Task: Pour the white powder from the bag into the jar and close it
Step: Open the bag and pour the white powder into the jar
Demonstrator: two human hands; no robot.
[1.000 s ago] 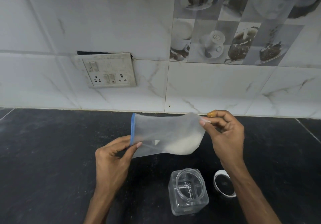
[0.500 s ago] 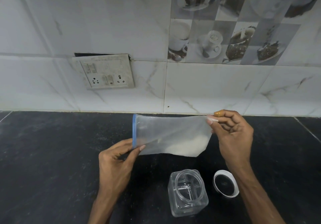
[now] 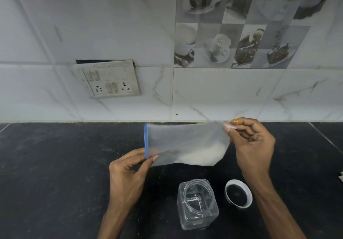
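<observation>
We're at the pre-pour step. The bag is held sideways in the air above the counter, on the far side of the jar, w/ nothing tipped in yet. Our left hand pinches the bag's low left corner by the blue zip strip, thumb & forefinger closed on the film. Our right hand pinches the top right corner, other fingers curled. The white powder sits in the low right end, i.e. away from the mouth. The jar stands open & looks empty, its lid lying open side up just right of it. We can't tell if the zip is sealed.

Next, as we judge it: open the mouth if it's shut, bring the zip end over the jar's opening, then lift the right corner so the powder slides left & down. The film is floppy, so a slow tilt seems wise, or powder may land on the counter.

Vs. a sec ago: same pinches, but the bag is pulled tauter, top edge straighter, & both hands sit slightly further right. Jar & lid haven't moved.
</observation>
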